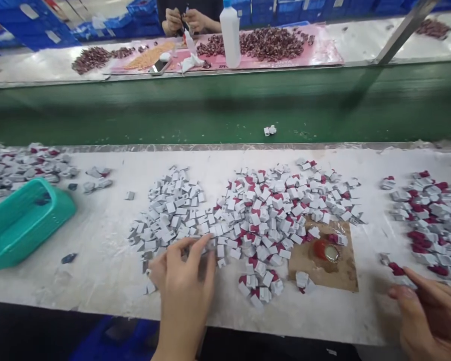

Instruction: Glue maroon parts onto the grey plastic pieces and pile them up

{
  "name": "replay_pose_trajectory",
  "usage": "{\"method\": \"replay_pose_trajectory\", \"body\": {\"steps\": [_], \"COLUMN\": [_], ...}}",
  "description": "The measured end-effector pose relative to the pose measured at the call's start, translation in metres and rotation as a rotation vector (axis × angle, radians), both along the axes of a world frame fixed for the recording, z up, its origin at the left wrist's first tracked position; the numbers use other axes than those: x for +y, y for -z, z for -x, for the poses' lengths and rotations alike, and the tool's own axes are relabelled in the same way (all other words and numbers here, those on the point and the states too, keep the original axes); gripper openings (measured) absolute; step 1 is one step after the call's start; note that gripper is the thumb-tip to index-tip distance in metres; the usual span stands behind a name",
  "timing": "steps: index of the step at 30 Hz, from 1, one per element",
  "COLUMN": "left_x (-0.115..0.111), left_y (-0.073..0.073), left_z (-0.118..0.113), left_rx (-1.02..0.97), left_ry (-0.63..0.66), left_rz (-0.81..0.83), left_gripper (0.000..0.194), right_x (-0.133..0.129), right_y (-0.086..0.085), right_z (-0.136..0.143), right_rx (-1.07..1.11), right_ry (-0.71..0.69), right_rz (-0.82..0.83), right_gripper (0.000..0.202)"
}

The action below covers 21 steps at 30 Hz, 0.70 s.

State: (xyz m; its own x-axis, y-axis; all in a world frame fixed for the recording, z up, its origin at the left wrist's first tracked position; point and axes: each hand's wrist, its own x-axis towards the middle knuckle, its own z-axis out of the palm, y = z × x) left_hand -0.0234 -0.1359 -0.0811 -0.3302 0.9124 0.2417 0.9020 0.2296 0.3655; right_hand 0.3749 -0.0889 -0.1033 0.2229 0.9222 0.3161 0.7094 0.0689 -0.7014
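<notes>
My left hand [186, 271] reaches down over the near edge of a pile of small light-grey plastic parts [173, 200]. Its fingers are apart and bent, with the tips touching or just above the parts; I see nothing gripped in them. At the right, my right hand [428, 311] pinches a small grey-and-maroon plastic part [400, 273] between thumb and forefinger. That hand is beside a heap of similar grey-and-maroon parts [432, 225]. Between the hands spreads another pile of grey parts with maroon pieces [270, 210].
A brown cardboard square [323, 276] carries a red bottle cap [326, 249] and a wet patch. At left are a teal plastic bin [30, 220] and more grey parts [18, 168]. Beyond the green channel [173, 110], a co-worker's hands [186, 21] work behind a white bottle [231, 37].
</notes>
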Motion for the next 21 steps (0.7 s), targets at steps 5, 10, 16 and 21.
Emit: {"method": "replay_pose_trajectory", "body": {"steps": [5,10,16,21], "left_x": [0.010,0.010,0.022,0.040], "left_y": [-0.009,-0.036,-0.048,-0.049], "left_z": [-0.003,-0.019,-0.059,-0.091], "left_rx": [-0.043,-0.368,-1.061,-1.281], "left_ry": [-0.034,-0.164,0.020,-0.029], "left_rz": [0.016,0.013,-0.131,-0.026], "left_gripper": [0.014,0.018,0.024,0.033], "right_x": [0.004,0.006,0.023,0.038], "right_y": [-0.008,-0.008,-0.011,-0.033], "right_z": [0.009,0.011,0.006,0.023], "right_rx": [0.016,0.169,0.469,0.446], "right_ry": [0.016,0.100,-0.113,-0.410], "right_rz": [0.053,0.048,0.040,0.076], "right_gripper": [0.026,0.026,0.015,0.024]}}
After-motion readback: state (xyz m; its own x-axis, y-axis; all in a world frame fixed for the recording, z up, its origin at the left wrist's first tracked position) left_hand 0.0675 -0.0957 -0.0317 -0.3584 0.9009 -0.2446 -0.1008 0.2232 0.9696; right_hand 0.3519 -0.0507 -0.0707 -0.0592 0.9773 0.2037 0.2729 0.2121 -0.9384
